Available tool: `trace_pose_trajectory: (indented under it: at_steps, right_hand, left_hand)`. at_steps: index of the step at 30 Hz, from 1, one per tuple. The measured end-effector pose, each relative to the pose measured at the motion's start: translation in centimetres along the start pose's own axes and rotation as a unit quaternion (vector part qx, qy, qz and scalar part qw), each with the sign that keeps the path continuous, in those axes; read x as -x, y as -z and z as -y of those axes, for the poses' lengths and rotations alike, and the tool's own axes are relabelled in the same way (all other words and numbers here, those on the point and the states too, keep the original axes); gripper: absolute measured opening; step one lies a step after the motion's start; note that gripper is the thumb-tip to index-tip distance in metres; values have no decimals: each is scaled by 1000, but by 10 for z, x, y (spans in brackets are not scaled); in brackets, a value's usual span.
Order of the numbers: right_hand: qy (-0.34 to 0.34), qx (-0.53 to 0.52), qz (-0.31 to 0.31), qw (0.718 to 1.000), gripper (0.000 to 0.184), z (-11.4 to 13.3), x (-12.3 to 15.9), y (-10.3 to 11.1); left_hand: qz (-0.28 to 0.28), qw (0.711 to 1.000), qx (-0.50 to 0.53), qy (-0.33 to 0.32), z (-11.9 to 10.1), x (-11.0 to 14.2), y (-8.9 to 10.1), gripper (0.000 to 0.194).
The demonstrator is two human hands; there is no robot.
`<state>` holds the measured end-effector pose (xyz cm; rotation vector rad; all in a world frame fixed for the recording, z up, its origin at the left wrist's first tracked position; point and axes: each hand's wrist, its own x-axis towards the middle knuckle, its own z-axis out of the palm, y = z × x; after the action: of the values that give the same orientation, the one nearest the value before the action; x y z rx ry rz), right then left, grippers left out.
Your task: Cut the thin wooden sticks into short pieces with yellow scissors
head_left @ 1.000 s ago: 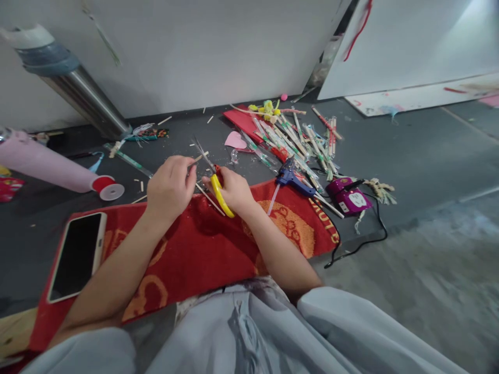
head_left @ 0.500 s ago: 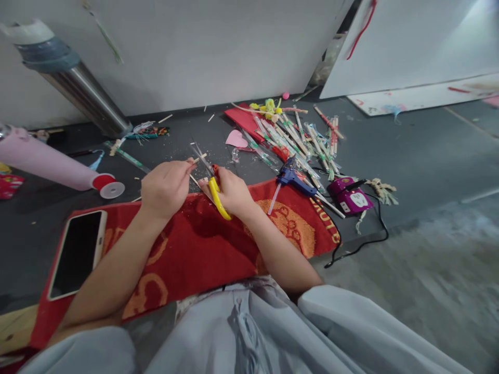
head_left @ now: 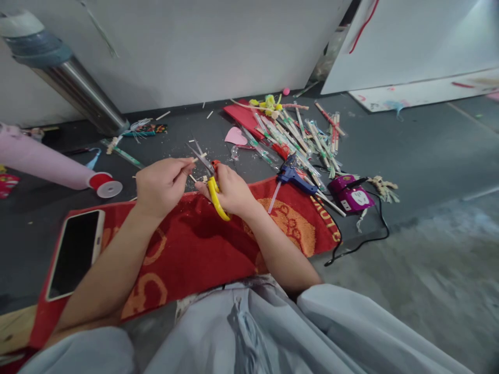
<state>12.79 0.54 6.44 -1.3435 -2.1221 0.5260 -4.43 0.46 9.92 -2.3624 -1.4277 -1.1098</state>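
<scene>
Over the dark surface (head_left: 424, 137), the left hand (head_left: 161, 184) pinches a thin stick (head_left: 198, 157) while the right hand (head_left: 232, 192) grips yellow-handled scissors (head_left: 215, 195).

Phone (head_left: 75, 254) on towel (head_left: 195, 244), left; glue gun (head_left: 294, 179) right, before wrapped sticks (head_left: 290, 137).

"LOV" shows on the red towel (head_left: 202, 244); marks on the wrapped sticks (head_left: 291, 136) are too small to read.

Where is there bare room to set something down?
The dark tabletop is bare right of the wrapped sticks; the red towel is free just below the yellow scissors. It's crowded around the sticks and glue gun, with pale scraps beyond the scissors.
</scene>
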Motion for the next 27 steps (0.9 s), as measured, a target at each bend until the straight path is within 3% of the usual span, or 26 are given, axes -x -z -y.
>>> trace_pose_trajectory:
  at_steps: [5,17,23,27]
  right_hand:
    - [-9,0,18,1000,57,2,0,2]
    - [-123,8,70,990,52,11,-1,10]
    - [-167,-30,47,984,49,5,-5,14]
    - [-188,-78,19,979,48,-2,-8,14]
  left_hand:
    - [14,1000,-18,-10,2,1,0,24]
    - [58,995,-78,20,8,7,-8,27]
    - [51,998,-46,7,-7,7,-3,21]
    - [71,997,-15,35,-24,13,-11,17]
